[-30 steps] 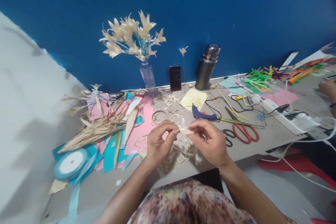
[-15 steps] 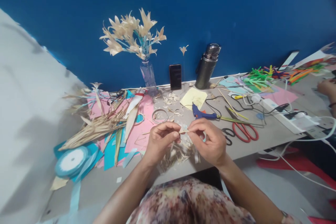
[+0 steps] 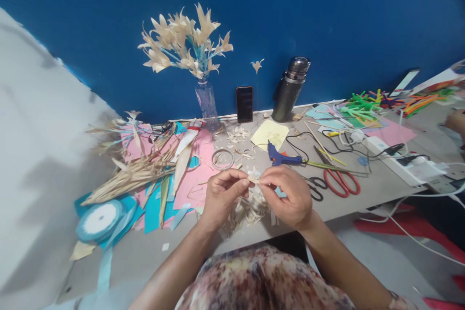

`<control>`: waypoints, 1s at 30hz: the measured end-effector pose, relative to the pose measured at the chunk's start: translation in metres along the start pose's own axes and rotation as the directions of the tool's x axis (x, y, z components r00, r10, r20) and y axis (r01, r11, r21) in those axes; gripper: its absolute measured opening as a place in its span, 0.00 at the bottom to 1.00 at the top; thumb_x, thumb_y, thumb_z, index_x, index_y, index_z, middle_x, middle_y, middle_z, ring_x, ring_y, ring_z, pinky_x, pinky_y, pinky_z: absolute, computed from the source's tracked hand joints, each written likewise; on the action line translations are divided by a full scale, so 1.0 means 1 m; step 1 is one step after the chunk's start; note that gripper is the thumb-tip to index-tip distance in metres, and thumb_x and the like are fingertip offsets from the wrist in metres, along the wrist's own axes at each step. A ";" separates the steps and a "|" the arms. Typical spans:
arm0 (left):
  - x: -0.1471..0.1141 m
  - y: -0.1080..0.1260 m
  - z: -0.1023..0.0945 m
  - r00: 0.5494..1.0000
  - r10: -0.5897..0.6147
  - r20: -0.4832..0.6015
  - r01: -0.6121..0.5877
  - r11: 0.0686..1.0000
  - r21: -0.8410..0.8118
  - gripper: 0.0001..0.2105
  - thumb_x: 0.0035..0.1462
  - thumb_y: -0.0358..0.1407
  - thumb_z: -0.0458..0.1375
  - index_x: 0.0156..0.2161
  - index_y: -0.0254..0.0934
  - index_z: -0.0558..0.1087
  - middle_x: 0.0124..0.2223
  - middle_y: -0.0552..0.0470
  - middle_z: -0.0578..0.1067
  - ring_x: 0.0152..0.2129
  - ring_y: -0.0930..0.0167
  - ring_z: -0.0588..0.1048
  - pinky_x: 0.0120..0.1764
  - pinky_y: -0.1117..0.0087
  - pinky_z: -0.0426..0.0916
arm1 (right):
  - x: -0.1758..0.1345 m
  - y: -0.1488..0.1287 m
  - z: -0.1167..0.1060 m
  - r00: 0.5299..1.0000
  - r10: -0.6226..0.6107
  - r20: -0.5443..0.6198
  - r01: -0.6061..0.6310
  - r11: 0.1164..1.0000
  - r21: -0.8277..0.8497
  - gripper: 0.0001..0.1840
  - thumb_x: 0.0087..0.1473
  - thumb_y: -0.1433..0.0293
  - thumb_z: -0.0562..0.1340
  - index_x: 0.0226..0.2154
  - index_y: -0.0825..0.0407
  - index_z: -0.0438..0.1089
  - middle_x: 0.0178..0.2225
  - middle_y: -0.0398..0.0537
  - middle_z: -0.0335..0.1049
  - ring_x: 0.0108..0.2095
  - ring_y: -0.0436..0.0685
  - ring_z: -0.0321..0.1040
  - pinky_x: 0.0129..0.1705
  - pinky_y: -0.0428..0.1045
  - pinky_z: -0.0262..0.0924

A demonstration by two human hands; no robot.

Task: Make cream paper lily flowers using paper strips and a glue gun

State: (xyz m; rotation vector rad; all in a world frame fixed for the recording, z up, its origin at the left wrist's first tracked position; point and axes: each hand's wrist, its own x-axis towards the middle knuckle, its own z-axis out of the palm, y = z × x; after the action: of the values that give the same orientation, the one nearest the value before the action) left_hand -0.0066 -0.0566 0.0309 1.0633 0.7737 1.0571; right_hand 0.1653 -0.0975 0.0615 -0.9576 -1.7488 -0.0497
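Observation:
Between the fingertips of both hands is a small pale strip of dried husk (image 3: 254, 181). My left hand (image 3: 225, 197) pinches its left end between thumb and forefinger, and my right hand (image 3: 286, 197) pinches the other end, close by. The strip is mostly covered by the fingers. Below the hands lies a pile of husk scraps (image 3: 249, 213). Just beyond the right hand rests a blue glue gun (image 3: 285, 159). Red-handled scissors (image 3: 341, 183) and black-handled scissors (image 3: 317, 189) lie to its right.
A clear bottle (image 3: 206, 101) holds husk flowers (image 3: 181, 41) against the blue wall. A phone (image 3: 244, 104) and a flask (image 3: 291, 89) stand at the back. Ribbon (image 3: 100, 220) and husks (image 3: 131, 181) lie left, a power strip (image 3: 395, 160) right. Another person's hand (image 3: 456, 121) shows at the right edge.
Both hands stay together at nearly the same spot, with the fingers of the right hand slightly shifted on the strip. The view has moved a little.

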 end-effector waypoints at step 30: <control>-0.001 -0.007 -0.008 0.996 0.077 -0.037 -0.073 0.992 0.106 0.11 0.51 0.40 0.71 0.36 0.35 0.80 0.29 0.53 0.76 0.20 0.75 0.72 0.22 0.75 0.67 | -0.006 0.003 0.010 1.000 0.012 -0.002 -0.012 1.000 -0.013 0.11 0.56 0.82 0.62 0.35 0.50 0.69 0.29 0.49 0.76 0.32 0.57 0.74 0.35 0.50 0.68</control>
State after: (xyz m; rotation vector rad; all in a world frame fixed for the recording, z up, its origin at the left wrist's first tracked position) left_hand -0.0121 -0.0561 0.0221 1.1707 0.8343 1.1150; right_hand 0.1601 -0.0946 0.0511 -0.9776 -1.7427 -0.0542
